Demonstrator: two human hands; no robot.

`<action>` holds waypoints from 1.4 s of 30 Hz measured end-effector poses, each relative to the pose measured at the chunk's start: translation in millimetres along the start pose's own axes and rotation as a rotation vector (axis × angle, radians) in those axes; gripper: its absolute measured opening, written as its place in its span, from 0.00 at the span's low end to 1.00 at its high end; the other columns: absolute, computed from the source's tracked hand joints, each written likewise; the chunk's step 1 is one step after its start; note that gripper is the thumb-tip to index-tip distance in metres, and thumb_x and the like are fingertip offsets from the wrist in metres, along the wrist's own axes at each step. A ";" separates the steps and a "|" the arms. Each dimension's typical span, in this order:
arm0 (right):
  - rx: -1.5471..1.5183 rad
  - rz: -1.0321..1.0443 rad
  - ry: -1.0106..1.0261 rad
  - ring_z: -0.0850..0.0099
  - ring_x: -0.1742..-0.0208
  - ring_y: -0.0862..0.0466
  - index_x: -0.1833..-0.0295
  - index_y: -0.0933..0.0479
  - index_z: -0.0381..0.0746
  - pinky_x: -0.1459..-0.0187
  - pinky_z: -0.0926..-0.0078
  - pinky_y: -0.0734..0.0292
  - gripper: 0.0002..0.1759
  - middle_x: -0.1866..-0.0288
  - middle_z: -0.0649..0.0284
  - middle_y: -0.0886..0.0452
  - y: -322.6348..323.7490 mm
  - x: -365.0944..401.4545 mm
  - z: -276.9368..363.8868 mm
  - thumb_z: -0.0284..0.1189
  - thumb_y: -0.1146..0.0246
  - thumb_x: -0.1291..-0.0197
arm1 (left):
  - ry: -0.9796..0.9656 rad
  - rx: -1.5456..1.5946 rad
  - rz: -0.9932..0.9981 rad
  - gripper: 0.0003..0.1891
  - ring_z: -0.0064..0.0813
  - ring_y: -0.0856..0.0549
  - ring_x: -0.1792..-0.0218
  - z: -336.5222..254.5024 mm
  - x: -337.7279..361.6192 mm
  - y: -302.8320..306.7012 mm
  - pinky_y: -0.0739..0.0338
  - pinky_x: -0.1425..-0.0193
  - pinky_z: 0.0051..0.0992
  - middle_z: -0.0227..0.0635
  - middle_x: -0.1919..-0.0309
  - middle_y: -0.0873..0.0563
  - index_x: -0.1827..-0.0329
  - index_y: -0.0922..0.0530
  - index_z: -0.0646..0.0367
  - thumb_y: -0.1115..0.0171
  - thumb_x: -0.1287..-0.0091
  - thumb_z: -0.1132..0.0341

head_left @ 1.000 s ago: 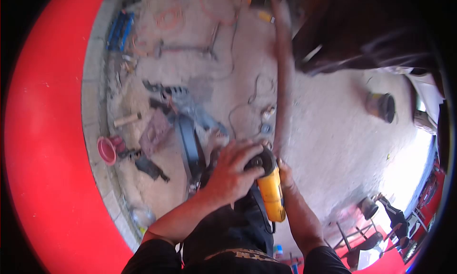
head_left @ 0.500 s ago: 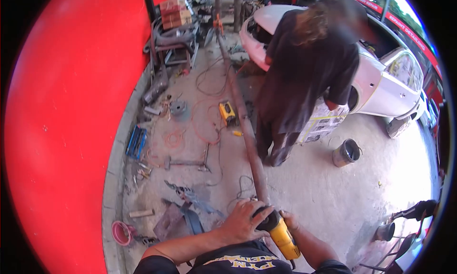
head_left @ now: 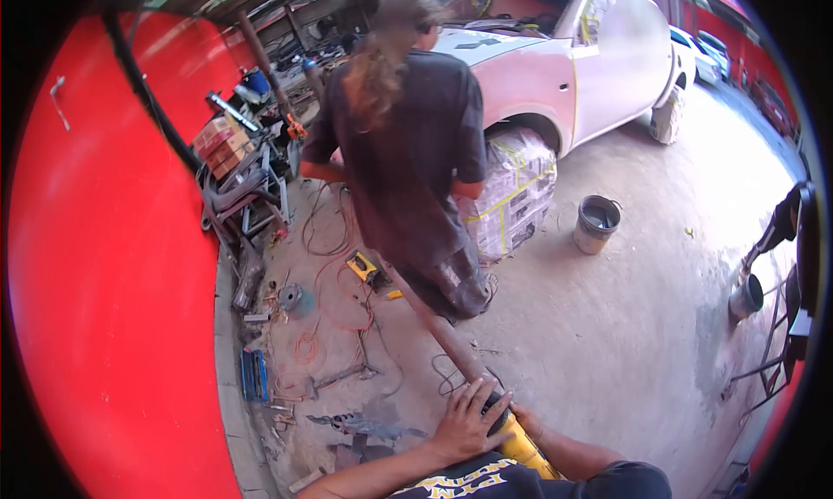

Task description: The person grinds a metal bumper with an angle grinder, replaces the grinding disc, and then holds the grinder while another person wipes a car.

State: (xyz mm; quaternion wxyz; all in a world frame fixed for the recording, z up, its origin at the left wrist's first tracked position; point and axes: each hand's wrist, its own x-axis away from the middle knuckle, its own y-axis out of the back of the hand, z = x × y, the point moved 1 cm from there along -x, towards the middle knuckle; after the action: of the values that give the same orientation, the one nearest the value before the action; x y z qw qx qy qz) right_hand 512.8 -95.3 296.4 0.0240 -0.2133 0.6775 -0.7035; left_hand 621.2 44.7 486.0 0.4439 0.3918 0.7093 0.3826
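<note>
Close to my body is a yellow and black power tool, apparently an angle grinder [head_left: 523, 447], at the near end of a long rusty metal pipe [head_left: 451, 344]. My left hand [head_left: 468, 423] lies over its black head, fingers bent around it. My right hand [head_left: 526, 423] grips the far side of the tool near the head; most of its fingers are hidden behind the yellow body. Whether the tool touches the pipe is covered by my left hand. The pipe runs away from me over the concrete floor.
A person in dark clothes [head_left: 408, 152] stands ahead over the pipe, beside a pinkish-white car [head_left: 538, 87] with a paper-masked wheel [head_left: 512, 195]. A bucket [head_left: 597, 226] stands right. Cables, a hammer [head_left: 338, 379] and a blue toolbox [head_left: 253, 375] lie left, along the red wall [head_left: 113, 265].
My view has tilted up, showing more of the car and workshop. The other person appears further left in view. Both my hands stay on the grinder.
</note>
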 end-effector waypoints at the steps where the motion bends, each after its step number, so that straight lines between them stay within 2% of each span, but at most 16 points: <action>1: -0.067 0.074 -0.008 0.54 0.39 0.19 0.30 0.31 0.38 0.37 0.53 0.24 0.30 0.35 0.50 0.23 1.6 1.7 4.1 0.45 0.47 0.30 | -0.037 0.003 0.013 0.37 0.46 0.30 0.33 0.2 -7.5 -6.1 0.33 0.31 0.46 0.45 0.34 0.29 0.31 0.27 0.48 0.31 0.43 0.43; 4: -0.120 0.228 -0.094 0.55 0.39 0.19 0.31 0.30 0.40 0.37 0.53 0.24 0.29 0.36 0.51 0.22 -17.5 14.8 17.8 0.45 0.47 0.31 | -0.141 0.030 0.076 0.31 0.44 0.25 0.38 -3.9 -28.7 -11.2 0.26 0.36 0.41 0.43 0.39 0.25 0.36 0.22 0.48 0.30 0.43 0.48; 8: -0.082 -0.071 -0.079 0.55 0.47 0.17 0.32 0.30 0.42 0.46 0.54 0.19 0.27 0.43 0.54 0.19 -36.1 23.6 26.6 0.44 0.49 0.32 | -0.234 0.061 0.164 0.30 0.43 0.24 0.40 -7.1 -58.1 -2.0 0.24 0.38 0.40 0.42 0.40 0.24 0.38 0.21 0.47 0.30 0.44 0.49; 9: -0.079 -0.040 -0.081 0.54 0.47 0.16 0.32 0.31 0.42 0.46 0.54 0.19 0.28 0.42 0.53 0.19 -39.3 26.8 32.5 0.45 0.49 0.32 | -0.238 0.070 0.179 0.30 0.43 0.24 0.39 -9.8 -61.0 -2.5 0.24 0.38 0.40 0.42 0.39 0.24 0.37 0.21 0.46 0.30 0.44 0.49; 11: -0.068 0.026 -0.085 0.54 0.46 0.16 0.31 0.31 0.42 0.45 0.54 0.19 0.28 0.42 0.53 0.19 -41.3 31.2 43.3 0.45 0.48 0.32 | -0.215 0.063 0.192 0.32 0.45 0.25 0.38 -11.0 -63.7 -8.8 0.26 0.35 0.41 0.42 0.38 0.25 0.36 0.22 0.46 0.29 0.45 0.47; 15: 0.083 -0.015 -0.171 0.53 0.51 0.14 0.35 0.29 0.35 0.49 0.55 0.17 0.33 0.46 0.47 0.18 -8.6 28.9 71.1 0.51 0.49 0.31 | -0.138 -0.045 0.235 0.38 0.51 0.32 0.31 -15.4 -75.1 -8.4 0.35 0.28 0.48 0.46 0.31 0.30 0.29 0.29 0.48 0.32 0.41 0.44; 18: 0.228 0.021 -0.257 0.52 0.58 0.12 0.40 0.27 0.27 0.54 0.56 0.15 0.41 0.52 0.44 0.16 32.4 28.2 101.8 0.59 0.52 0.31 | 0.110 0.013 0.177 0.39 0.52 0.33 0.29 -6.5 -71.8 -10.7 0.38 0.26 0.47 0.47 0.30 0.31 0.27 0.32 0.49 0.33 0.40 0.44; 22: 0.492 -0.072 -0.022 0.56 0.61 0.12 0.44 0.25 0.29 0.58 0.60 0.14 0.38 0.54 0.46 0.15 15.8 37.1 146.2 0.57 0.47 0.35 | 0.374 0.111 0.234 0.38 0.51 0.30 0.32 14.8 -52.3 -19.4 0.37 0.26 0.40 0.51 0.34 0.27 0.27 0.32 0.55 0.34 0.38 0.46; 25: 0.539 -0.056 0.075 0.57 0.63 0.12 0.34 0.31 0.35 0.60 0.62 0.13 0.36 0.56 0.50 0.15 -1.1 34.2 176.5 0.51 0.39 0.38 | 0.583 0.268 0.372 0.39 0.51 0.29 0.32 6.0 -43.5 -21.3 0.37 0.26 0.39 0.52 0.33 0.28 0.28 0.33 0.59 0.34 0.37 0.46; 28: 0.670 0.069 0.291 0.61 0.46 0.16 0.28 0.37 0.35 0.46 0.65 0.19 0.39 0.40 0.49 0.22 -62.9 31.0 197.1 0.43 0.35 0.40 | 0.540 0.344 0.439 0.41 0.50 0.28 0.32 2.1 -29.3 -48.2 0.35 0.27 0.38 0.53 0.32 0.29 0.28 0.34 0.64 0.34 0.37 0.46; 31: 0.807 0.153 0.494 0.63 0.32 0.29 0.22 0.46 0.40 0.31 0.65 0.35 0.50 0.31 0.53 0.31 -121.9 17.0 204.5 0.40 0.30 0.47 | 0.493 0.421 0.456 0.43 0.50 0.28 0.31 -12.5 -44.6 -57.7 0.35 0.26 0.38 0.56 0.31 0.31 0.26 0.39 0.65 0.34 0.37 0.46; 32: 0.867 0.185 0.565 0.63 0.29 0.33 0.21 0.48 0.41 0.28 0.66 0.40 0.52 0.29 0.54 0.33 -134.9 11.5 204.8 0.41 0.29 0.48 | 0.507 0.476 0.422 0.44 0.48 0.27 0.31 -18.2 -54.1 -58.1 0.35 0.26 0.37 0.55 0.31 0.30 0.25 0.40 0.65 0.32 0.37 0.49; 37: 0.934 0.308 0.783 0.63 0.29 0.33 0.21 0.48 0.40 0.28 0.65 0.41 0.57 0.29 0.54 0.36 -200.8 1.8 190.9 0.40 0.26 0.53 | 0.603 0.822 0.128 0.47 0.39 0.26 0.33 -27.7 -81.6 -58.9 0.34 0.28 0.35 0.50 0.35 0.27 0.24 0.46 0.64 0.26 0.41 0.60; 38: 0.888 0.314 0.811 0.63 0.30 0.32 0.21 0.48 0.40 0.28 0.65 0.40 0.57 0.30 0.54 0.35 -208.1 0.3 185.8 0.41 0.25 0.53 | 0.653 0.943 0.042 0.46 0.34 0.24 0.35 -23.2 -81.2 -60.1 0.32 0.30 0.34 0.43 0.38 0.24 0.26 0.43 0.63 0.23 0.44 0.65; 41: 0.764 0.293 0.877 0.65 0.33 0.31 0.21 0.48 0.41 0.30 0.65 0.39 0.57 0.33 0.55 0.33 -227.5 -9.8 170.8 0.42 0.25 0.53 | 0.767 0.933 -0.004 0.44 0.32 0.22 0.40 -19.0 -88.5 -38.9 0.28 0.34 0.33 0.40 0.41 0.23 0.28 0.41 0.61 0.22 0.44 0.65; 42: 0.724 0.252 0.892 0.65 0.33 0.31 0.21 0.48 0.41 0.30 0.66 0.38 0.57 0.34 0.55 0.34 -230.4 -13.7 161.3 0.42 0.25 0.53 | 0.687 0.832 -0.103 0.44 0.29 0.21 0.44 -12.6 -87.1 -42.0 0.25 0.39 0.30 0.37 0.44 0.22 0.30 0.39 0.59 0.21 0.46 0.66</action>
State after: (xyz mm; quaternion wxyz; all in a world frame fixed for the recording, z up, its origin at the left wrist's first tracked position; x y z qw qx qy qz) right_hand 637.8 -224.4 513.3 -0.1084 0.2073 0.3589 -0.9036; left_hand 626.4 -52.5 481.3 0.0119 0.3515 0.9235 0.1531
